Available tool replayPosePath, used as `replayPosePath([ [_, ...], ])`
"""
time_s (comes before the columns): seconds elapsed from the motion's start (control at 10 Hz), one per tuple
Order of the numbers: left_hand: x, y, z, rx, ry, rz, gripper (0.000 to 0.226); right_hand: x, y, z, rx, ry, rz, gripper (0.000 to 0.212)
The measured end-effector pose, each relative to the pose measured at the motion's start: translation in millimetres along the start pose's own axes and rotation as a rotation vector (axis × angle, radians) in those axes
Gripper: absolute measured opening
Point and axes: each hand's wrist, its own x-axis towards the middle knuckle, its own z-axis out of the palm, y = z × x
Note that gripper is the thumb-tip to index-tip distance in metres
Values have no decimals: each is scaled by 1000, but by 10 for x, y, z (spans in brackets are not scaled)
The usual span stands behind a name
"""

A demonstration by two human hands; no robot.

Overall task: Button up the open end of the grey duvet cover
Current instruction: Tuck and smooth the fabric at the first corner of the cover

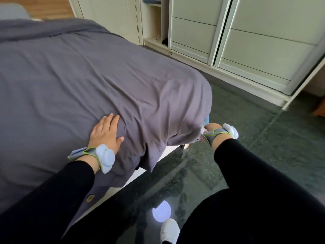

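The grey duvet cover [88, 81] is spread over the bed, and its open end hangs off the near edge. A tan button [90, 198] shows on that hem by my left sleeve. My left hand [105, 132] lies flat on the cover near the edge, fingers apart, holding nothing. My right hand [210, 128] is at the bed's near right corner. Its fingers are tucked behind the hanging corner of the cover, mostly hidden, and seem to grip the fabric there. Both wrists carry pale blue strapped devices.
A cream wardrobe [246, 41] with sliding doors runs along the right, with a narrow strip of dark green floor [263, 138] between it and the bed. My white shoe [169, 230] is on the floor below. An open shelf compartment [154, 20] is at the far end.
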Motion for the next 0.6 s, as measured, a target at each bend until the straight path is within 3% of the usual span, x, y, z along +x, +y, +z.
replayPosePath([
  [0.1, -88, -11, -54, -37, -33, 8, 77, -191, -24, 117, 128, -66, 14, 31],
  [0.2, -230, -48, -148, -67, -59, 30, 76, -466, -33, 330, 63, -172, -15, 35],
  [0.4, -413, -224, -523, -305, -165, -2, 48, -1143, -103, 1000, 0, -386, -26, 22],
  [0.5, -432, -459, -798, -471, -193, -67, 30, -1478, -114, 1475, 11, -490, -46, 8],
  [0.6, -376, -845, -1038, -708, -195, -256, 30, -1748, -99, 2015, -83, -588, -51, 22],
])
